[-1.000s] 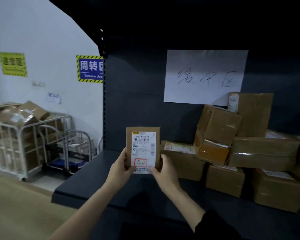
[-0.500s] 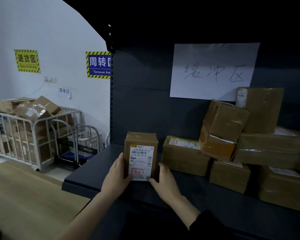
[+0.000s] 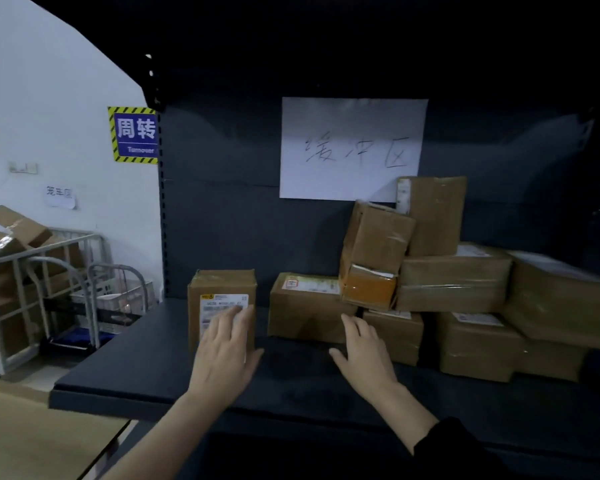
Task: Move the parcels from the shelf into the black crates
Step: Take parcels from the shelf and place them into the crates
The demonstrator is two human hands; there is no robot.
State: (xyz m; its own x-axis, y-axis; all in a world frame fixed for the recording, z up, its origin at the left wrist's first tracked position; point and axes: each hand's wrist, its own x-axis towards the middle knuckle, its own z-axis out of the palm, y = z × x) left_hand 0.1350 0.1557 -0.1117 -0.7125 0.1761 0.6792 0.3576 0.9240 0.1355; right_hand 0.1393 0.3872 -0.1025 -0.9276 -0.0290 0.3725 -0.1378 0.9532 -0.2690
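A small brown parcel with a white label stands upright on the dark shelf, left of the pile. My left hand lies flat against its front, fingers spread over the label. My right hand hovers open above the shelf, fingertips close to a low brown parcel with a label on top. Several more taped cardboard parcels are stacked to the right. No black crate is in view.
A white paper sign hangs on the shelf's back panel. Left of the shelf stand metal cage trolleys holding cardboard boxes, against a white wall with a blue sign. A tan surface lies at lower left.
The labelled parcel, held up in both hands a second ago, now stands on the shelf. My right hand has let go and moved right toward the low parcel.
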